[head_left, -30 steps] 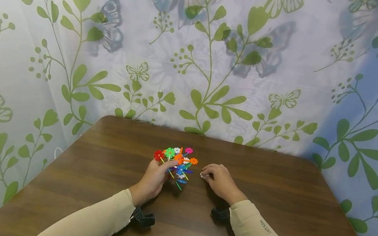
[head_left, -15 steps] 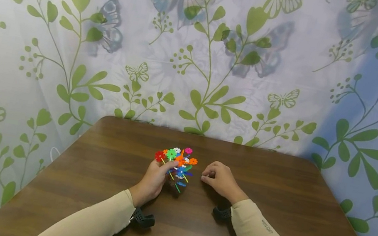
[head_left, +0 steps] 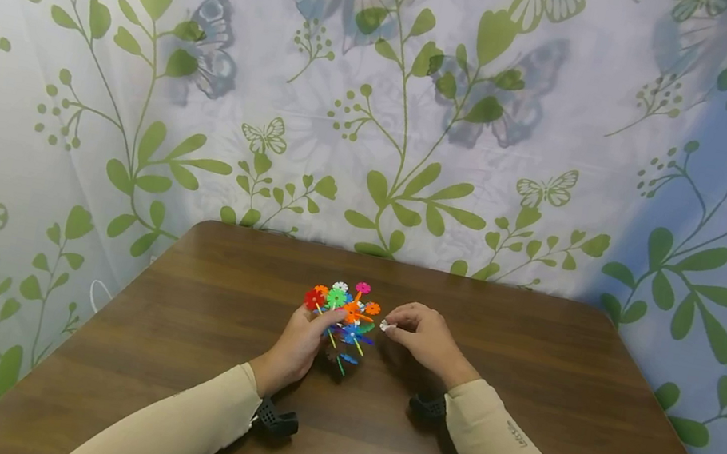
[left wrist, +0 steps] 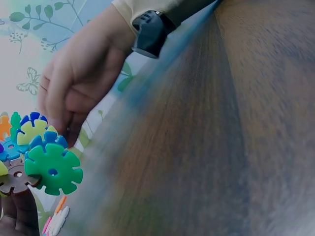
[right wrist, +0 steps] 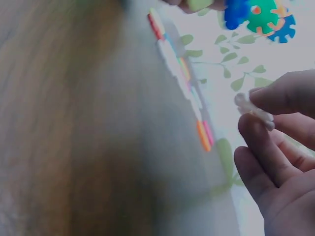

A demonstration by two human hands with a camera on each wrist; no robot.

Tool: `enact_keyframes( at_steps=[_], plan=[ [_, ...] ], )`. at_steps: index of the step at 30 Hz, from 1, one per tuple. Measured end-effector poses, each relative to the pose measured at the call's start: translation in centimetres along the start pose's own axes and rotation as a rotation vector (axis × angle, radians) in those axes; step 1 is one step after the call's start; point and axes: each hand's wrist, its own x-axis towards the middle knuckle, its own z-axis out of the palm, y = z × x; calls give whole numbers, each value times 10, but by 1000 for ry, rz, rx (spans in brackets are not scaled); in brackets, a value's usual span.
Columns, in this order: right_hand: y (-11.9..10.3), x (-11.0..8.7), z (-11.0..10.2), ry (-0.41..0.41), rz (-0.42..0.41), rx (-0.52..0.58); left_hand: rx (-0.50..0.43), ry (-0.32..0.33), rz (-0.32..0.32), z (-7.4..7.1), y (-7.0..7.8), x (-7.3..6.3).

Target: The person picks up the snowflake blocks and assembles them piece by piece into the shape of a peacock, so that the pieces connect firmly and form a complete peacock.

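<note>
My left hand (head_left: 299, 341) grips a cluster of interlocking plastic discs (head_left: 352, 332), with red, green, orange and blue pieces slotted together at angles. In the left wrist view, its green disc (left wrist: 53, 169) and brown disc (left wrist: 17, 178) face the camera, and my left fingers (left wrist: 19, 216) show darkly below. Just right of the cluster, my right hand (head_left: 426, 344) pinches one small white notched disc (head_left: 386, 326). The right wrist view has that white disc (right wrist: 253, 109) between thumb and fingertips, apart from the cluster's blue and green discs (right wrist: 263, 17).
Loose discs lie flat on the wooden table (head_left: 507, 325) behind the cluster, among them a pink disc (head_left: 363, 288) and an orange disc (head_left: 373, 308). The right wrist view has them edge-on as a coloured row (right wrist: 172, 64). A leaf-patterned curtain (head_left: 428, 109) hangs behind the table.
My right hand has shifted slightly up and left with the white disc, which now shows more at the fingertips. The cluster in my left hand has turned and moved a little right.
</note>
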Motion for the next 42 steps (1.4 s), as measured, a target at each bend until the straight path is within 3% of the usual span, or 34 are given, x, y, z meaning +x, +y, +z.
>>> enact_keyframes(
  at_steps=[8,12,26,32,42],
  plan=[
    [-15,1,-6,73,53,254,25,-29,-31,1,1,-1],
    [-24,1,-8,86,59,326,42,-36,-38,2,1,-2],
    [-51,-2,-5,28,-36,359,106,-16,-66,1,2,-4],
    [-56,-2,0,-24,-93,384,207,-23,-47,-2,0,-6],
    [-62,-3,2,-63,-47,344,295,-71,32,0,2,-8]
  ],
)
